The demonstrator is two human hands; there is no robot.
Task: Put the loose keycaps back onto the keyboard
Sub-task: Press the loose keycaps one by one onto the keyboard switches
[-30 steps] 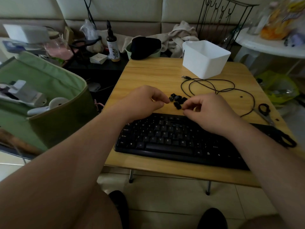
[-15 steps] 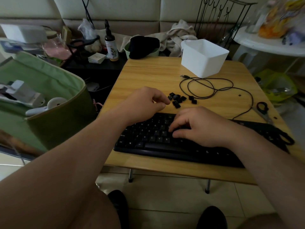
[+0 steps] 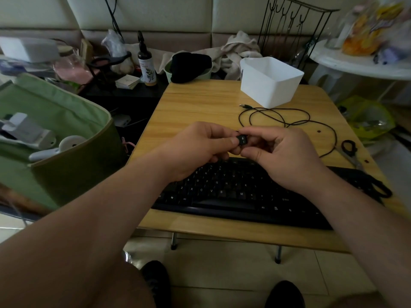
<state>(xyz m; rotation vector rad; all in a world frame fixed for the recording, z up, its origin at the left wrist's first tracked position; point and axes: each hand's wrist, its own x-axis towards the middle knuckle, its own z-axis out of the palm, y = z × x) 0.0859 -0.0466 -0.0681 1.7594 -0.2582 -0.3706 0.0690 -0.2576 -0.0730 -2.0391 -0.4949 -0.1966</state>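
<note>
I see both hands raised just above the far edge of the black computer keyboard [image 3: 233,192], which lies along the near side of the light wooden table [image 3: 200,103]. My left hand [image 3: 195,150] has its grip closed on a small black square keycap [image 3: 242,140] with white print, thumb pressed at its left side. My right hand [image 3: 282,152] pinches the same keycap from the right, fingers curled around it. Beyond the hands, a thin black coiled cable [image 3: 278,117] lies on the table in front of a white plastic rectangular bin [image 3: 270,82], with black-handled scissors [image 3: 349,150] near the right edge.
</note>
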